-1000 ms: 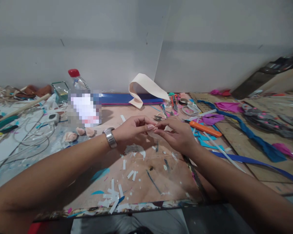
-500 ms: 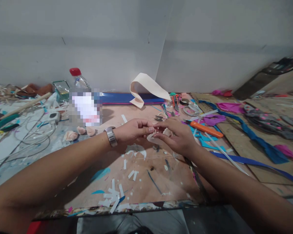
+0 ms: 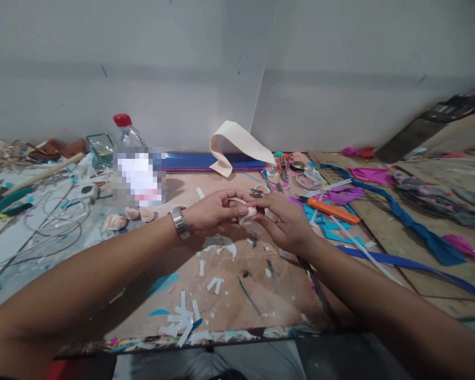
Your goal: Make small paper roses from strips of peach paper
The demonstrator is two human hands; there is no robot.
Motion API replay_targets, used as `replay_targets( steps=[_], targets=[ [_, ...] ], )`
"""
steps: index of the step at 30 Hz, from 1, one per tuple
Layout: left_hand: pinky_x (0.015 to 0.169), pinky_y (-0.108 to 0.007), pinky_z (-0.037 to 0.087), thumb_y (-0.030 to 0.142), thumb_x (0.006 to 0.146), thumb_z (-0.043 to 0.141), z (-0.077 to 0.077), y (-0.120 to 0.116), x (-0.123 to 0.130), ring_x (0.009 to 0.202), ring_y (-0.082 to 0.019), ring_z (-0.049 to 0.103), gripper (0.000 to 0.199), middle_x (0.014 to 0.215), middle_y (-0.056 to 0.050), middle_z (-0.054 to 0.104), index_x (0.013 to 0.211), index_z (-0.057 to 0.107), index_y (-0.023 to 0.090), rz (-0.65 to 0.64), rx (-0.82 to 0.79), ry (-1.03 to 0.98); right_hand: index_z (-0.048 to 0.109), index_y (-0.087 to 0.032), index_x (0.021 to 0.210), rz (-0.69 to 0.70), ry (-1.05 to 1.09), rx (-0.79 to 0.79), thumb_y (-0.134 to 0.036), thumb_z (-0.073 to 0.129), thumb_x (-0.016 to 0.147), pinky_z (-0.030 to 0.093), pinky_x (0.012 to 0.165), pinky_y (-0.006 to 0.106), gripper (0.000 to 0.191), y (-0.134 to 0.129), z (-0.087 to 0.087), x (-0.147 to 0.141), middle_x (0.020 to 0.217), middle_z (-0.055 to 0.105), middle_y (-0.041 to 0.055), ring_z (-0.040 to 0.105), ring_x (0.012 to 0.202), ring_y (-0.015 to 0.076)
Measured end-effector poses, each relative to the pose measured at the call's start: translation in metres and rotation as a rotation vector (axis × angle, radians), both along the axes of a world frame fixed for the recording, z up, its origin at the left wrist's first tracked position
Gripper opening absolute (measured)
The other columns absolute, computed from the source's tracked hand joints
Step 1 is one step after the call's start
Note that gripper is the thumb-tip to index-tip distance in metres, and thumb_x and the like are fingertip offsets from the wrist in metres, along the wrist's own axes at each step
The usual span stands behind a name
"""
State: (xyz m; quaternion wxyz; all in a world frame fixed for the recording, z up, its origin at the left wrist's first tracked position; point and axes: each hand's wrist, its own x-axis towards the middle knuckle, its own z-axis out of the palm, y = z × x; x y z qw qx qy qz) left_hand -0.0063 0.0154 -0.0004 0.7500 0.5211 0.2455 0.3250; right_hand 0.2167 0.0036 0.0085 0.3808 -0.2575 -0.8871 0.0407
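Pale grey wall panels (image 3: 142, 58) rose behind a cluttered, paint-marked wooden tabletop (image 3: 225, 279), its near part strewn with narrow white paper scraps (image 3: 183, 315). Over the middle of that surface, a small cream-pink rolled piece of thin, soft-looking material (image 3: 252, 211) was held between the two hands. The left hand (image 3: 218, 210), with a silver metal-banded watch (image 3: 179, 222) at its wrist, had its thumb and forefinger pinched on the piece's left side; the right hand (image 3: 287, 220) gripped the other side between thumb and fingertips. Neither hand had let go, though the right hand's lower fingers were too hidden to read. A pale flap (image 3: 246, 221) hung just below the pinch; whether it was joined to the piece could not be told.

To the left, near a clear plastic bottle with a red cap (image 3: 122, 120), lay a larger cream-pink petalled bloom (image 3: 116, 222) and, just beside it, two smaller cream-pink curled pieces (image 3: 132, 212) (image 3: 146, 214). Judging by these, some shaping was done, while the held piece seemed only partly formed, its loose flap not yet tucked in. Farther back, a long folded cream strip (image 3: 237, 138) leaned over shiny blue sheets (image 3: 186, 161), apparently unused stock. An orange-handled cutter (image 3: 332, 209) lay beyond the right hand, untouched.
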Motion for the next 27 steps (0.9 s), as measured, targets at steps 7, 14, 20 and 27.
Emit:
replay_targets(
  steps=[7, 14, 20, 27],
  targets=[
    [0.082, -0.028, 0.048, 0.045, 0.08, 0.085, 0.0033, -0.0002, 0.0011, 0.088, -0.013, 0.062, 0.041, 0.102, -0.005, 0.069, 0.1, 0.066, 0.015, 0.14, 0.249, 0.114, 0.068, -0.021, 0.112, -0.053, -0.043, 0.006, -0.036, 0.059, 0.102, 0.051, 0.082, 0.039, 0.019, 0.0017, 0.0028, 0.0018, 0.098, 0.077, 0.009, 0.069, 0.088, 0.025],
    [0.088, -0.034, 0.05, 0.047, 0.079, 0.083, 0.0024, -0.0022, 0.0017, 0.094, -0.018, 0.063, 0.039, 0.105, -0.008, 0.067, 0.095, 0.066, 0.016, 0.325, 0.5, 0.226, 0.072, -0.024, 0.116, -0.09, -0.134, 0.017, -0.034, 0.06, 0.101, 0.049, 0.086, 0.043, 0.022, 0.0025, 0.0042, 0.0043, 0.101, 0.08, 0.0086, 0.071, 0.092, 0.0269],
    [0.093, -0.036, 0.049, 0.041, 0.084, 0.081, 0.0052, -0.005, -0.0015, 0.098, -0.021, 0.064, 0.026, 0.101, -0.009, 0.072, 0.094, 0.072, 0.019, 0.41, 0.872, 0.253, 0.073, -0.024, 0.112, -0.071, -0.11, 0.047, -0.036, 0.064, 0.1, 0.048, 0.083, 0.041, 0.02, 0.0011, 0.0052, 0.0044, 0.094, 0.079, 0.0074, 0.07, 0.088, 0.0259],
    [0.09, -0.036, 0.051, 0.041, 0.088, 0.077, 0.008, -0.009, 0.001, 0.095, -0.02, 0.067, 0.022, 0.098, -0.009, 0.076, 0.094, 0.077, 0.02, 0.419, 0.887, 0.249, 0.071, -0.022, 0.104, -0.084, -0.075, 0.082, -0.045, 0.062, 0.1, 0.047, 0.08, 0.04, 0.025, 0.0021, 0.0038, 0.0034, 0.09, 0.078, 0.0077, 0.068, 0.085, 0.0256]
  ],
)
